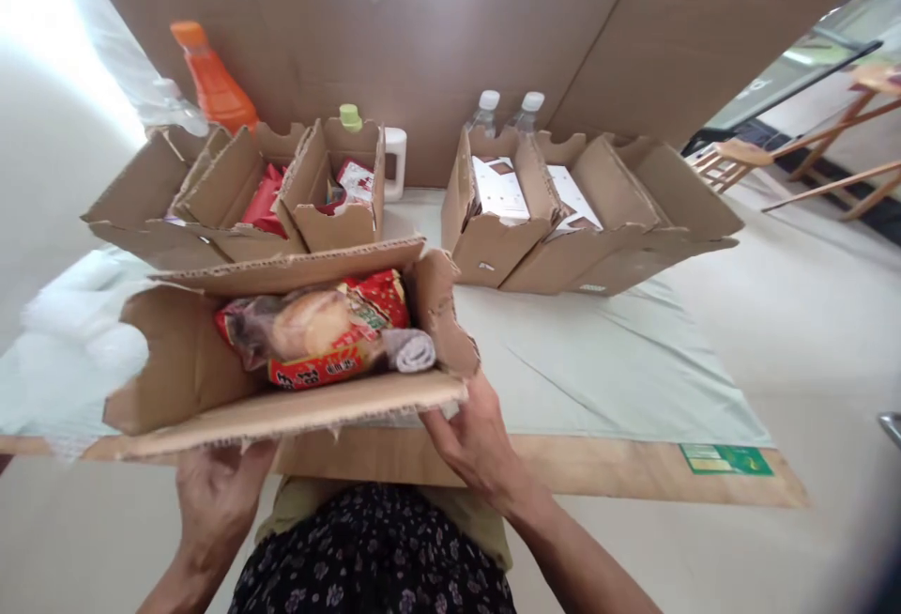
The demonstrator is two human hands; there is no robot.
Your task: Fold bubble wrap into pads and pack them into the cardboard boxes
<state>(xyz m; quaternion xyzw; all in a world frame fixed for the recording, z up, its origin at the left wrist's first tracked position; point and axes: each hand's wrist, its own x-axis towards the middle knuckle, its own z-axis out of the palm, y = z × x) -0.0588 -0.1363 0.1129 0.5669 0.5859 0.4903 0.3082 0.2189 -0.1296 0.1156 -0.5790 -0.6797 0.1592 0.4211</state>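
Between my two hands is an open-topped cardboard box (282, 415), raised near the table's front edge and turned sideways. My left hand (221, 492) grips its near side from below; the fingertips are hidden under the cardboard. At the right end, my right hand (475, 436) is closed around the lower corner. Inside lies a red printed food packet (316, 328) with a clear window showing something brown. A rolled grey-white cloth (409, 351) rests beside the packet at the box's right end.
Several cardboard boxes (485, 248) stand in two groups along the back, holding packets and white cartons. Behind them are an orange bottle (217, 79), clear bottles (526, 112) and a white jug (395, 163). Bubble wrap (84, 342) lies left. A pale green cloth (598, 360) covers the table.
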